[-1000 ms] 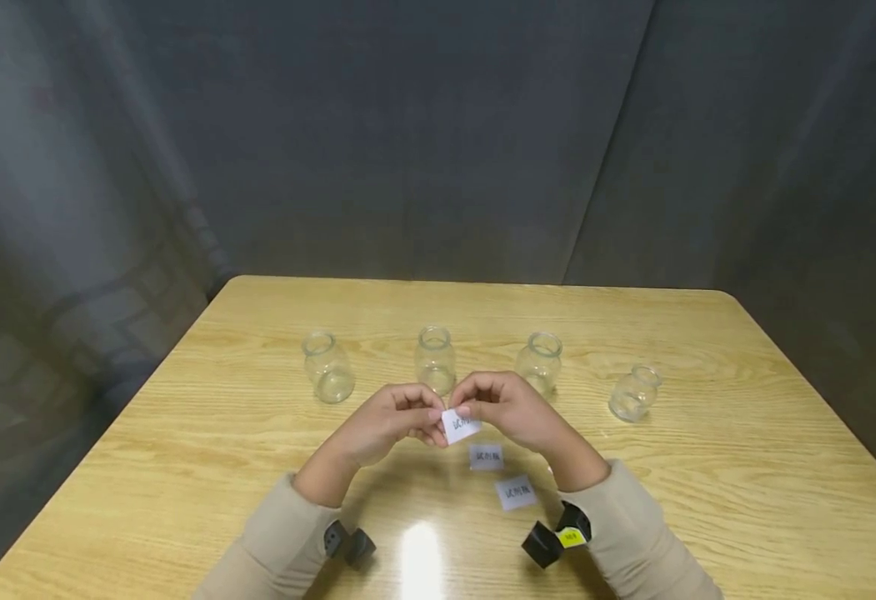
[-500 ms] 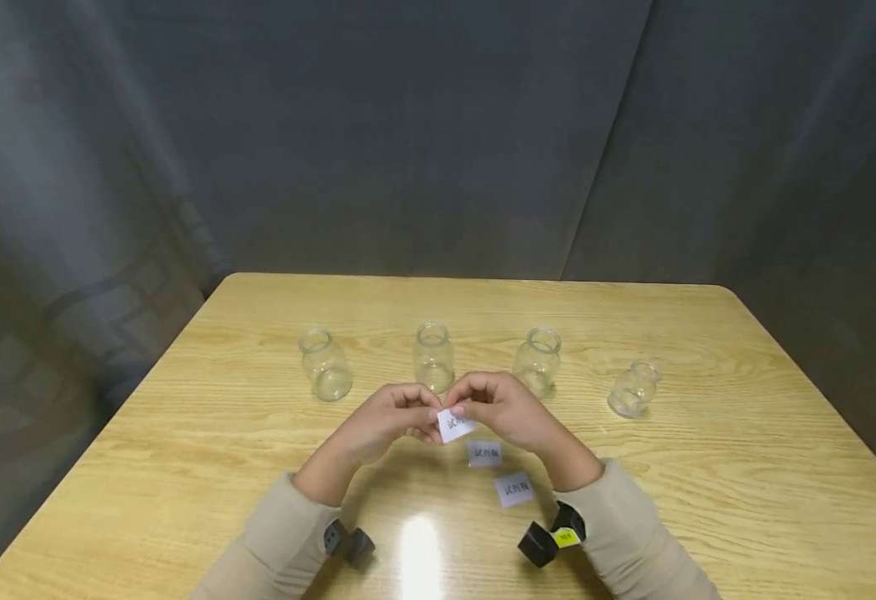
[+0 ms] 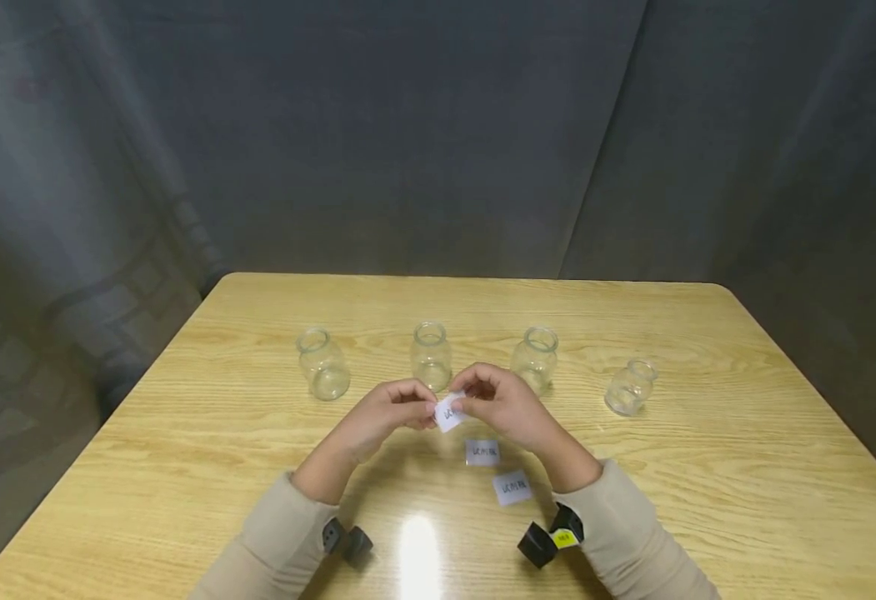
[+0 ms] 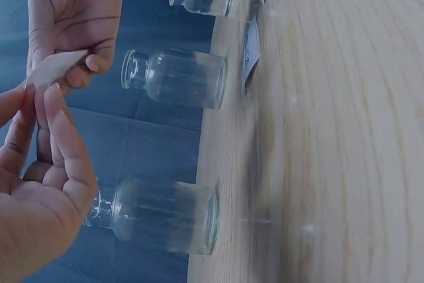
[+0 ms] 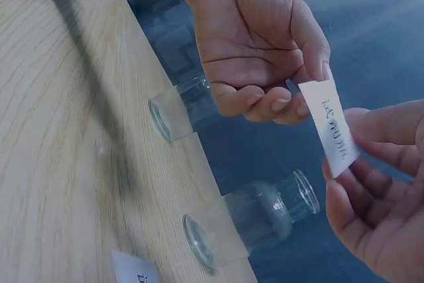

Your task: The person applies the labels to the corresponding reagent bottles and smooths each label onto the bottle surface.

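Note:
Between both hands, raised over the table, is a small white paper label [image 3: 448,412] with handwritten black characters. My left hand [image 3: 383,419] pinches its left edge between thumb and fingers. On the other side, the thumb and fingers of my right hand [image 3: 508,410] grip the label's right part and cover some of the writing. The right wrist view shows the written face of the label [image 5: 331,127]; its plain back [image 4: 56,67] appears in the left wrist view. Two similar labels, one nearer [image 3: 513,487] and one farther [image 3: 482,452], lie on the table below the hands.
Beyond the hands stands a row of clear glass jars: a left one [image 3: 325,367], a middle one [image 3: 431,358], a third [image 3: 535,357] partly behind the right hand, and a smaller one [image 3: 630,389] at right. Dark curtains [image 3: 407,142] hang behind the wooden table [image 3: 182,467].
The held label has tilted more steeply and risen slightly. My right hand has moved up a little and now covers more of its writing. The jars and loose labels stay in place.

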{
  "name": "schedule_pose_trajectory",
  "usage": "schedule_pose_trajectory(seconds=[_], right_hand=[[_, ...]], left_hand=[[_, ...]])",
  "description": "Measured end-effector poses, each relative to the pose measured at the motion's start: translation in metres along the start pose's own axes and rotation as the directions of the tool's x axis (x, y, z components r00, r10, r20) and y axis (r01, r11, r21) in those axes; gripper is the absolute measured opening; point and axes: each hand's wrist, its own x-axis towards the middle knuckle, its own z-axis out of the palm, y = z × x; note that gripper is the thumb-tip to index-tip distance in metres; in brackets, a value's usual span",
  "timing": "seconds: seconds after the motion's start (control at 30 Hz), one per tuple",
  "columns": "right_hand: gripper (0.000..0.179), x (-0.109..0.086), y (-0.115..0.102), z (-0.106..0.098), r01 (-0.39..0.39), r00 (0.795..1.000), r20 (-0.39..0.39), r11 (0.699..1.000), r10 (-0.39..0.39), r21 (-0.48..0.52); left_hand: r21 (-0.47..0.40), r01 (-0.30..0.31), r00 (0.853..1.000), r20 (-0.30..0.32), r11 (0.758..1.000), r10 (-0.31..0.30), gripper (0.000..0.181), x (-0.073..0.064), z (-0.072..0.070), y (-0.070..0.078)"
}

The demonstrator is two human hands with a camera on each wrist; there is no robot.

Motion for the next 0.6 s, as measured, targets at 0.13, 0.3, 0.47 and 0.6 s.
schedule_pose_trajectory(seconds=[0.13,0.3,0.47,0.6], right_hand=[[0.012,0.0,0.001,0.0,-0.039,0.996,-0.085,0.999,0.038,-0.003],[0.013,-0.002,0.002,0.002,-0.054,0.998,0.015,0.998,0.054,0.026],[0.016,-0.003,0.003,0.005,-0.04,0.996,0.083,0.998,0.036,0.048],[0.016,-0.003,0.004,0.006,-0.044,0.996,0.073,0.998,0.041,0.05]], left_hand=[[0.024,0.01,0.999,-0.04,1.0,-0.009,0.022,0.001,0.001,0.001],[0.029,0.015,0.998,-0.059,0.999,-0.014,0.019,0.002,0.004,0.003],[0.002,0.021,0.998,-0.058,1.0,-0.021,0.013,0.004,0.008,0.003],[-0.014,0.017,0.998,-0.056,1.0,-0.018,0.011,0.004,0.011,0.003]])
